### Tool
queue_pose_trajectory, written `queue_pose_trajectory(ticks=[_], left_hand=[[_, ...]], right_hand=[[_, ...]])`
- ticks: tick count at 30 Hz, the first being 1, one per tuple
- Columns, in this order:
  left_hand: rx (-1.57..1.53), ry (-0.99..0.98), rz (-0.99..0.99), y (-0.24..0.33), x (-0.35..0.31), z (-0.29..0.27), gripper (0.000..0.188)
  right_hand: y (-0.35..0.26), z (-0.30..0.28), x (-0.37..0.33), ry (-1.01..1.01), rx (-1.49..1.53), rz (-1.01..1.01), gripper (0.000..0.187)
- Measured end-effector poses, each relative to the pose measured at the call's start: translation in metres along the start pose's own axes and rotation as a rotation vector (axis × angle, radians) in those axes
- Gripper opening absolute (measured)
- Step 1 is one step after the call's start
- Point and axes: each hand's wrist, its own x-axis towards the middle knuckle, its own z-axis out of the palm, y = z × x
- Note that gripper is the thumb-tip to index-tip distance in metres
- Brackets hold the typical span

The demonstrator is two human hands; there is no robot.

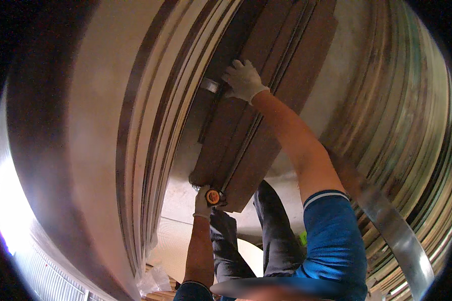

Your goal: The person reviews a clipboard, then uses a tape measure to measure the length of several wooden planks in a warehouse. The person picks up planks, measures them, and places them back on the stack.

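Note:
My left hand (203,203), in a pale glove, is closed around a tape measure (213,196) with a round orange face and dark case. It is at the near end of a stack of long brown boards (296,65). Farther up the stack my right hand (245,82), also gloved, lies over the boards' left side with its fingers apart. A small shiny silver piece (210,86) shows just left of that hand; I cannot tell what it is. Whether any tape blade runs between my hands is not clear.
Tall pale and brown panels (150,100) stand on edge close on the left. Many more sheets (402,115) are stacked on the right, with a grey metal strip (399,236) in front. Crumpled clear plastic (154,280) lies at the lower left. My legs (278,231) are close to the boards' near end.

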Motion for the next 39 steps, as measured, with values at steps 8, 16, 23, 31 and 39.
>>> queue_pose_trajectory(ticks=[8,16,23,31,39], left_hand=[[-0.016,-0.140,-0.134,-0.010,-0.014,-0.020,0.025],[-0.128,0.034,-0.381,-0.052,-0.054,-0.017,0.031],[-0.162,0.140,-0.357,-0.054,-0.047,0.008,0.030],[-0.242,0.128,-0.313,-0.049,-0.030,0.011,0.030],[-0.182,-0.009,-0.387,-0.062,-0.028,-0.036,0.036]], right_hand=[[0.022,0.031,-0.017,0.449,0.499,0.382,0.066],[0.107,0.178,-0.097,0.568,1.448,1.595,0.075],[0.102,0.203,-0.123,0.514,1.846,1.512,0.087],[0.098,0.183,-0.108,0.539,1.904,1.402,0.097],[0.063,0.142,-0.109,0.560,1.880,1.242,0.067]])
